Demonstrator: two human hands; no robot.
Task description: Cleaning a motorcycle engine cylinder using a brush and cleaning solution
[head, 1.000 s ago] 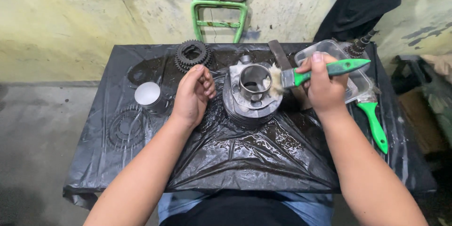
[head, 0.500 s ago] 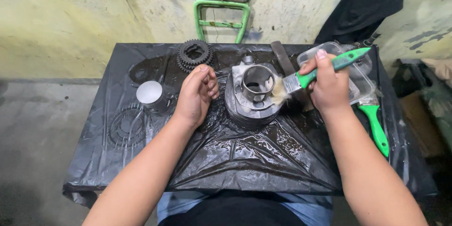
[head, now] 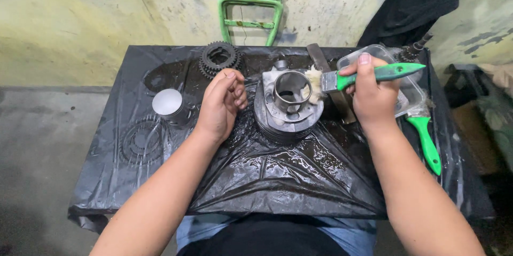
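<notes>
A finned metal engine cylinder (head: 288, 109) stands upright on a table covered in wet black plastic sheet (head: 278, 176). My right hand (head: 371, 98) grips a green-handled paintbrush (head: 368, 76), whose bristles touch the right rim of the cylinder's bore. My left hand (head: 222, 104) rests on the sheet just left of the cylinder, fingers loosely curled, holding nothing.
A silver piston (head: 169, 105) sits left of my left hand. Dark gears (head: 218, 57) lie at the back. A clear plastic tub (head: 398, 82) and a second green-handled brush (head: 427, 141) lie at the right. A green metal frame (head: 250, 18) stands behind the table.
The brush has shifted slightly on the cylinder's rim and its handle has tilted. My left hand has barely moved.
</notes>
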